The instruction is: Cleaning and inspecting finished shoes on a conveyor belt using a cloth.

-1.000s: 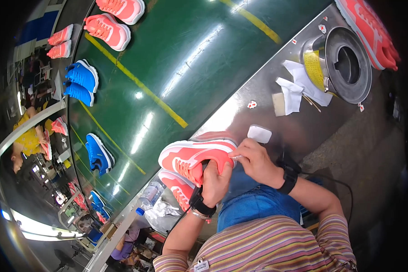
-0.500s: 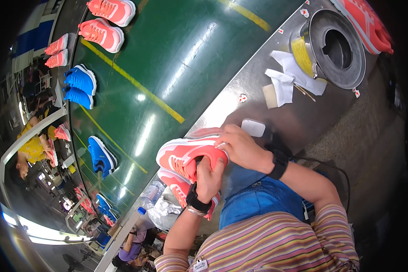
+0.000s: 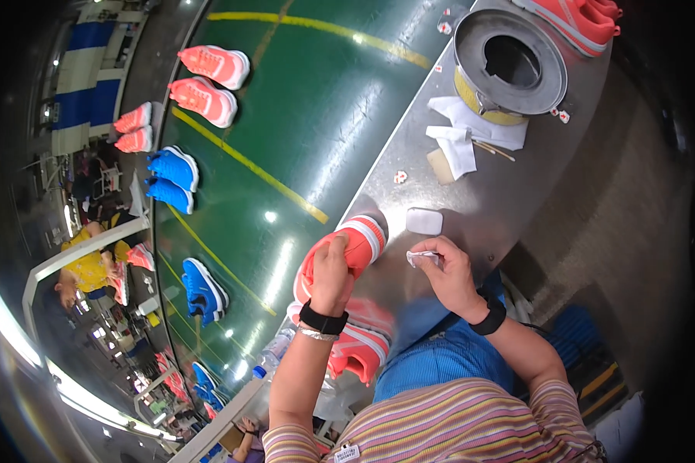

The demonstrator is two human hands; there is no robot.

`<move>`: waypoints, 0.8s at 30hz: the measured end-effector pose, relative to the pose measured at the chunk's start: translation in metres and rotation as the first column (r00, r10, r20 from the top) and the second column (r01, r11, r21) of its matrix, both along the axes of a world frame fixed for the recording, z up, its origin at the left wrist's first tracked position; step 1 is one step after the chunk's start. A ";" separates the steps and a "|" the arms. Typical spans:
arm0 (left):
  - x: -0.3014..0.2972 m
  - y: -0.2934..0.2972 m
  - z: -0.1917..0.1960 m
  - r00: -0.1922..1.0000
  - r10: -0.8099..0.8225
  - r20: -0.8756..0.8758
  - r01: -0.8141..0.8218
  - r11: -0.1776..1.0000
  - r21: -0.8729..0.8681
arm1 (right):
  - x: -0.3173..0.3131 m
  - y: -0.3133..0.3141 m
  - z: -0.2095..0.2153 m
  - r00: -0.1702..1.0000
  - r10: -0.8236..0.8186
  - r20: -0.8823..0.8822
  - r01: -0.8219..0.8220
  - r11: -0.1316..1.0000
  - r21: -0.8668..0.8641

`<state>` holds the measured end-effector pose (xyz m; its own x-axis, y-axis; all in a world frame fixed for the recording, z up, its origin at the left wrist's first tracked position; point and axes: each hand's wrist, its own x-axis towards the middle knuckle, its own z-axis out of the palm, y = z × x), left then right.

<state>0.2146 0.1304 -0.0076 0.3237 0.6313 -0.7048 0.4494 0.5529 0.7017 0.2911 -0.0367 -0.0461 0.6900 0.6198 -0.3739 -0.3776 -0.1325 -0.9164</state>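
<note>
My left hand [image 3: 330, 276] is closed round a coral running shoe [image 3: 366, 241], fingers at its opening. The shoe's white-striped heel end points up and to the right over the metal bench. To the right of it, my right hand [image 3: 454, 279] pinches a small folded white cloth [image 3: 422, 258], apart from the shoe. A second coral shoe [image 3: 363, 349] rests below, partly hidden by my left wrist. Just above the cloth, a small white rounded-rectangular piece [image 3: 425, 221] lies on the bench.
A round metal pot [image 3: 471, 46] stands farther up the metal bench [image 3: 386, 154]. Beside it lie white cloths [image 3: 459, 147], a tan block [image 3: 441, 167] and thin sticks [image 3: 496, 150]. Left runs a green belt [image 3: 286, 116] carrying coral and blue shoes [image 3: 173, 168]. A clear bottle [image 3: 274, 352] sits near my left forearm.
My right hand has come off the shoe and moved right, the white cloth now showing in its fingers. My left hand has turned the shoe so its heel points up.
</note>
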 end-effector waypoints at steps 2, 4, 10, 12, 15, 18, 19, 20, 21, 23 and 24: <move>0.005 0.002 -0.001 0.994 0.096 0.059 -0.094 0.995 -0.041 | 0.003 0.011 0.001 0.987 -0.022 0.157 0.015 0.999 0.048; 0.004 0.004 -0.006 0.994 0.095 0.050 -0.089 0.990 -0.109 | 0.003 0.027 -0.003 0.977 -0.033 0.210 0.020 0.998 0.062; -0.003 0.003 0.001 0.993 0.088 0.073 -0.085 0.995 -0.046 | -0.010 0.044 -0.002 0.828 0.140 0.544 -0.140 0.989 -0.041; -0.023 0.005 0.012 0.643 -0.652 -0.402 0.762 0.489 0.424 | -0.022 0.014 0.003 0.844 0.240 0.480 -0.243 0.968 -0.058; -0.046 -0.037 0.019 0.707 -0.596 -0.380 0.704 0.545 0.456 | -0.014 -0.016 0.001 0.873 0.193 0.448 -0.128 0.977 -0.170; -0.071 -0.078 0.013 0.697 -0.604 -0.386 0.708 0.494 0.505 | -0.001 -0.013 0.000 0.789 0.272 0.551 -0.220 0.962 -0.160; -0.078 -0.085 0.010 0.656 -0.640 -0.401 0.736 0.424 0.528 | 0.001 -0.011 -0.009 0.774 0.291 0.563 -0.246 0.957 -0.156; -0.081 -0.092 0.013 0.424 -0.728 -0.538 0.900 0.275 0.338 | 0.003 -0.008 -0.018 0.733 0.344 0.587 -0.310 0.937 -0.162; -0.090 -0.101 0.014 0.548 -0.690 -0.472 0.833 0.397 0.386 | 0.003 -0.006 -0.023 0.687 0.394 0.611 -0.371 0.913 -0.171; -0.109 -0.113 0.028 0.713 -0.605 -0.354 0.689 0.512 0.514 | -0.003 -0.003 -0.011 0.583 0.443 0.681 -0.406 0.885 -0.229; -0.119 -0.115 0.043 0.759 -0.578 -0.301 0.622 0.507 0.597 | -0.006 -0.003 -0.003 0.490 0.475 0.731 -0.408 0.866 -0.288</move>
<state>0.0952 0.0152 0.0356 0.7739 0.5840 -0.2450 0.5501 -0.4282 0.7170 0.2855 -0.0395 -0.0487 0.3729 0.9231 0.0945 0.5748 -0.1498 -0.8045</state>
